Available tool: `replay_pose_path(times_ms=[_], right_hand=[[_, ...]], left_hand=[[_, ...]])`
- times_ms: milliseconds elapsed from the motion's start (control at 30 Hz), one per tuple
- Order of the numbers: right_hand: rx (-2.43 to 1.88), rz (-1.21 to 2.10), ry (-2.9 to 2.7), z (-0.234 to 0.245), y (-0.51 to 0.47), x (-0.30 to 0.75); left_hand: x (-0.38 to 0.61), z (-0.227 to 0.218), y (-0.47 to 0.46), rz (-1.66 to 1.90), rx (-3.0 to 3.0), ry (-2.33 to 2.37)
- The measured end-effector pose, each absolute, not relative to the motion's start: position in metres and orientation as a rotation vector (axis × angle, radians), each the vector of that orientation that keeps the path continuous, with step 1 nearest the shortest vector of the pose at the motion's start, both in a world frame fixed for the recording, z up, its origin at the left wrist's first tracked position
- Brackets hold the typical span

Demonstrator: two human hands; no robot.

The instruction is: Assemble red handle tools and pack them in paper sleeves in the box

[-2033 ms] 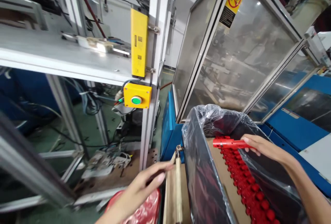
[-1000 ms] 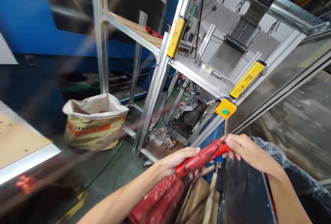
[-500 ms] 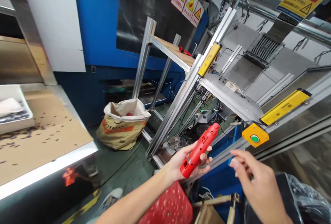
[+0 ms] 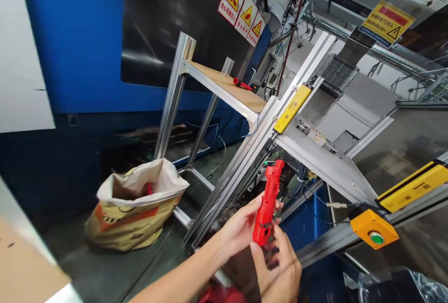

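A red moulded plastic part (image 4: 269, 203), long and narrow with a slot near its lower end, stands nearly upright in front of me. My left hand (image 4: 241, 228) grips it around the middle from the left. My right hand (image 4: 278, 270) is below, its fingers closed on the lower end. A red mass (image 4: 220, 295) at the bottom edge is cut off by the frame and partly hidden by my left forearm.
An open woven sack (image 4: 136, 207) with red pieces inside stands on the floor at left. An aluminium frame (image 4: 227, 177) with yellow sensor bars (image 4: 293, 108) and a yellow button box (image 4: 374, 232) stands close ahead. Black plastic sheeting (image 4: 395, 289) lies low right.
My right hand has moved in and closed on the red part's lower end. The part has turned more upright, and the view has shifted, with the frame and sack further left.
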State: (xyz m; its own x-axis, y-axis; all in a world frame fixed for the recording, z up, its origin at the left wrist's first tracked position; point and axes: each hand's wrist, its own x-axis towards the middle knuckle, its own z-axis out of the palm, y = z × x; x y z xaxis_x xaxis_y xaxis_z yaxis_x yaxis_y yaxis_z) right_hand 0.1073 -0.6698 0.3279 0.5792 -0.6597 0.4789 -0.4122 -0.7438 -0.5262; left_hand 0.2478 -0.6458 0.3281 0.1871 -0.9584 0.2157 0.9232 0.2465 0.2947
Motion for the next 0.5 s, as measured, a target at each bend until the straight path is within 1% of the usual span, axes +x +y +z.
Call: replay_pose_path(times_ms=[167,300,400,467,500], right_hand=[[-2.331,-1.038,0.742,0.323,-0.678,0.144],[-2.358,-1.243,0.816,0.338,-0.692,0.148],[-2.460,-1.428,1.019,0.377,-0.719,0.143],[-2.534,-1.570,1.189,0.417,-0.749,0.144],[-2.598,-1.577,1.276,0.439,-0.767,0.147]], left_hand=[[0.278,0.347,-0.645,-1.236,0.289,-0.564],[0.302,0.356,-0.639,-1.179,0.427,-0.697],[0.325,0.342,-0.636,-1.121,0.584,-0.814],[0.340,0.323,-0.632,-1.138,0.705,-0.904],[0.347,0.312,-0.629,-1.161,0.756,-0.952]])
